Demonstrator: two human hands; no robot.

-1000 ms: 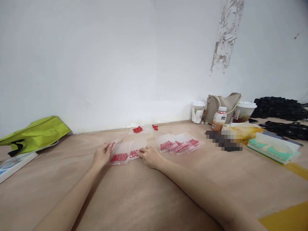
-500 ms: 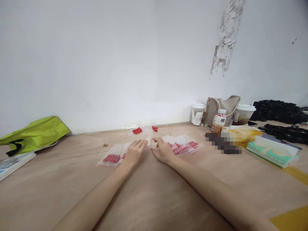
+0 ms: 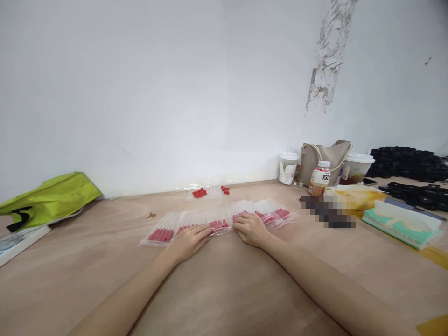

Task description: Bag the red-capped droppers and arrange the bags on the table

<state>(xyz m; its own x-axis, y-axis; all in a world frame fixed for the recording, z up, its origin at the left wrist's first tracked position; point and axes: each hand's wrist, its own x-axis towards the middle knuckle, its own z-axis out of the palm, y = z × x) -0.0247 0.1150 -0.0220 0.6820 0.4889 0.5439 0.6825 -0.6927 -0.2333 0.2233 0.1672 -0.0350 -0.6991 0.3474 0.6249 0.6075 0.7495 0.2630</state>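
Note:
Clear plastic bags with red stick-shaped pieces lie overlapped in a row on the brown-covered table. In the middle, one plastic bag point(image 3: 219, 223) sits between my hands. My left hand point(image 3: 190, 242) has its fingers closed together at that bag's lower left corner, with its back over neighbouring bags. My right hand point(image 3: 251, 229) has curled fingers pinching at the lower right edge. A fan of bags point(image 3: 161, 234) spreads out to the left, and more bags point(image 3: 280, 213) overlap on the right. My fingers hide parts of the bags beneath them.
Red pieces point(image 3: 199, 192) lie on clear plastic by the wall. At right stand a lidded cup point(image 3: 289, 168), a bottle point(image 3: 319, 178), a beige bag point(image 3: 327, 156) and a tissue pack point(image 3: 401, 225). A yellow-green bag point(image 3: 58, 192) lies at left.
Both hands have come nearer to me and moved apart. The middle bag with its red pieces now shows between them, in line with the row.

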